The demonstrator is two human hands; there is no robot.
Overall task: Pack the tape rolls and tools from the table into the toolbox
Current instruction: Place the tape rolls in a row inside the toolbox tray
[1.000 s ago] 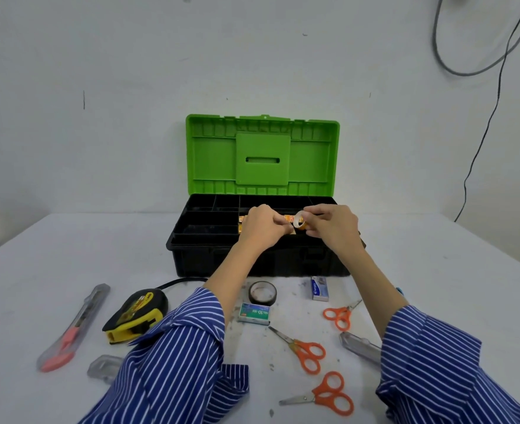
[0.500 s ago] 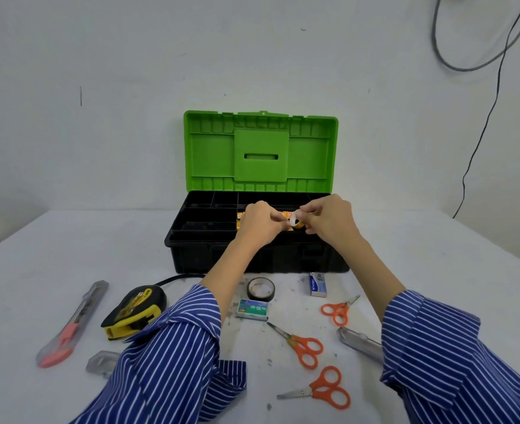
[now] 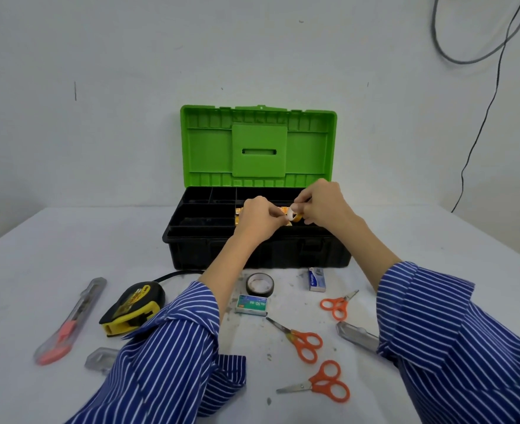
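The black toolbox (image 3: 191, 249) stands open at the table's middle, its green lid (image 3: 258, 145) upright. Above its tray, my left hand (image 3: 260, 220) and my right hand (image 3: 324, 205) both pinch a small white tape roll (image 3: 292, 215). Orange-yellow items lie in the tray behind my hands, mostly hidden. On the table in front lie a black tape roll (image 3: 259, 284), a yellow-black tape measure (image 3: 133, 307), a red utility knife (image 3: 70, 322), three orange scissors (image 3: 301, 341) and two staple boxes (image 3: 251, 305).
A grey cutter (image 3: 358, 336) lies by my right sleeve and a clear plastic piece (image 3: 101, 358) by my left sleeve. A black cable (image 3: 479, 123) hangs on the wall at the right. The wall stands close behind the toolbox.
Both hands have lifted slightly over the tray with the small tape roll between them. The items on the table have not moved.
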